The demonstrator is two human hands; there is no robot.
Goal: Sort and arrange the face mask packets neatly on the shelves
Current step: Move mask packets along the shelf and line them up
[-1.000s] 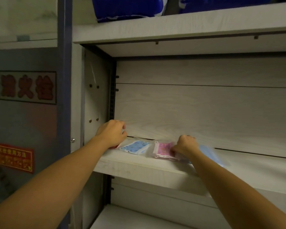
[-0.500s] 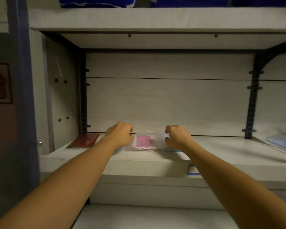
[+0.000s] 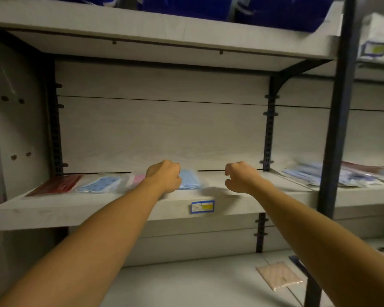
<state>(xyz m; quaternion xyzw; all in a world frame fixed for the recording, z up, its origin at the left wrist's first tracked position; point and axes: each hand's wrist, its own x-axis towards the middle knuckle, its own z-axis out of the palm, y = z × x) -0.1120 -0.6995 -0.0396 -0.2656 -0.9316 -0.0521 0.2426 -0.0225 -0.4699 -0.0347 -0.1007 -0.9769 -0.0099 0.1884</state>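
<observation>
Sitting on the shelf (image 3: 120,207): red packet (image 3: 56,185), blue packet (image 3: 100,183), pink packet (image 3: 138,179), light-blue packet (image 3: 190,179). Left hand (image 3: 164,176) is touching the light-blue one, grip unclear; right hand (image 3: 242,177) is hovering clenched, holding nothing.

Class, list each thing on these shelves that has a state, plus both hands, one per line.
Left hand: fingers curled, on the light blue packet.
Right hand: fingers curled, holding nothing.
Red packet: flat, leftmost.
Blue patterned packet: flat, beside it.
Pink packet: flat, partly hidden.
Beige packet: flat on the lower shelf.
</observation>
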